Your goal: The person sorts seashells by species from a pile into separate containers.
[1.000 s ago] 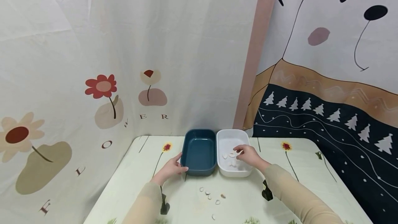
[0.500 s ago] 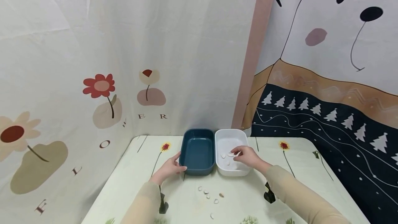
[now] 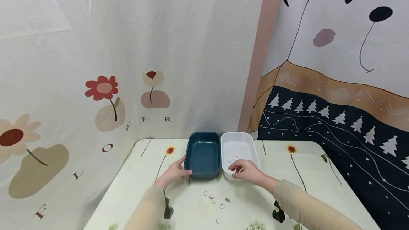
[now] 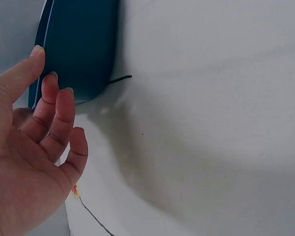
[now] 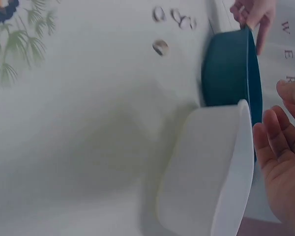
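My left hand (image 3: 175, 173) is at the left front corner of a dark blue rectangular dish (image 3: 203, 157). In the left wrist view, the thumb lies at the dish's rim and the other fingers curl along its outer side. My right hand (image 3: 247, 171) hovers over the front part of a white dish (image 3: 238, 143), fingers bent and thumb apart from them. Nothing shows between them in the right wrist view. Two small pale shells (image 3: 229, 159) lie in the white dish beyond the fingertips; the dish's front corner is hidden by the hand.
Several small shells (image 3: 222, 206) lie loose on the flower-printed tablecloth (image 3: 191, 208) in front of the dishes, one of them brownish (image 3: 227, 200). The dishes stand side by side against a pale curtain (image 3: 191, 63). A dark tree-patterned cloth (image 3: 319, 123) hangs at right.
The right hand has moved toward me within the white dish, from beside the middle shells to the front edge, now covering the nearest shell. The left hand stays at the blue dish.
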Demonstrator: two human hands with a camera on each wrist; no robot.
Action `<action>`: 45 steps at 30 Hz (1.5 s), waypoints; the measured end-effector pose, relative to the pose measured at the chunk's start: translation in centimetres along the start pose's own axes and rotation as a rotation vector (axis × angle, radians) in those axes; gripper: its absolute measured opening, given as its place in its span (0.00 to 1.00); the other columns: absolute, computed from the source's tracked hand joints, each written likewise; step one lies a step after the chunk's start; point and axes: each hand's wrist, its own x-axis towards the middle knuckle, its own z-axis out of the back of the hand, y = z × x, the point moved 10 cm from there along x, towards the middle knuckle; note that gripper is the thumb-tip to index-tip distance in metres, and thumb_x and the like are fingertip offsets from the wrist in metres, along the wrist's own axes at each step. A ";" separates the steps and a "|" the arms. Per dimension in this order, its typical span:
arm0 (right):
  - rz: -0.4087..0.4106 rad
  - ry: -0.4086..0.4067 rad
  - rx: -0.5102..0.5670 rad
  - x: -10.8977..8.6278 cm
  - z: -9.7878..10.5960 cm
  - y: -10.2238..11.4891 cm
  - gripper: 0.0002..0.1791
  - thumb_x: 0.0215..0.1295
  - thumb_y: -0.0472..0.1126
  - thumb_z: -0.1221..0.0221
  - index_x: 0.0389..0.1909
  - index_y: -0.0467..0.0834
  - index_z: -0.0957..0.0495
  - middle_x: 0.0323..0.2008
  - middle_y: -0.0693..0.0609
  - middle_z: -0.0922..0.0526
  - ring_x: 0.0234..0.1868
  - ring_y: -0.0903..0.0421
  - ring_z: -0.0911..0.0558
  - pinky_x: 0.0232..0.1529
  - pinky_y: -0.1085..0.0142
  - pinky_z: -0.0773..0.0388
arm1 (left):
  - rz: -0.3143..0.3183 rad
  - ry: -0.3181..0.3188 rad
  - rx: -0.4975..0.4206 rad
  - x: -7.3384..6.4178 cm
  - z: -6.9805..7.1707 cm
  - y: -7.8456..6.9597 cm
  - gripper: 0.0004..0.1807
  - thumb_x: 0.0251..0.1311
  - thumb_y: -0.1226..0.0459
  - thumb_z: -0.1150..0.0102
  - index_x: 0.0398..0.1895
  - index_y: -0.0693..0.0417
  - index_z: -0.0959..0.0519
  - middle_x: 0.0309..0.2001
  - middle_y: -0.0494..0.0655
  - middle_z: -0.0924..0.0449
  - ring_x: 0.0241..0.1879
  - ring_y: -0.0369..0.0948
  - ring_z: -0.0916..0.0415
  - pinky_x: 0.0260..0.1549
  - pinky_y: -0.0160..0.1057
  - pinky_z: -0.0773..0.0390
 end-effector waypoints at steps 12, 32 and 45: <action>0.018 0.136 0.059 -2.0 -4.9 -0.7 0.12 0.53 0.30 0.33 0.40 0.34 0.17 0.34 0.42 0.17 0.31 0.66 0.23 0.35 0.68 0.24 | -0.038 -0.015 -0.041 -0.5 0.0 -0.5 0.45 0.59 0.64 0.34 0.75 0.63 0.49 0.20 0.46 0.30 0.23 0.43 0.30 0.28 0.38 0.32; -0.030 0.161 0.047 -2.4 -8.1 -4.2 0.17 0.47 0.29 0.30 0.42 0.38 0.16 0.33 0.58 0.19 0.29 0.66 0.25 0.33 0.70 0.26 | -0.021 -0.018 -0.042 -0.1 -0.1 -0.1 0.46 0.59 0.63 0.33 0.75 0.61 0.48 0.22 0.47 0.29 0.26 0.47 0.28 0.29 0.39 0.32; -0.010 0.194 0.031 -2.4 -8.7 -4.2 0.18 0.47 0.32 0.29 0.42 0.40 0.14 0.30 0.59 0.26 0.29 0.66 0.28 0.32 0.71 0.29 | -0.027 -0.017 -0.042 -0.1 -0.1 -0.1 0.45 0.59 0.63 0.34 0.75 0.61 0.48 0.21 0.46 0.30 0.24 0.46 0.29 0.29 0.38 0.31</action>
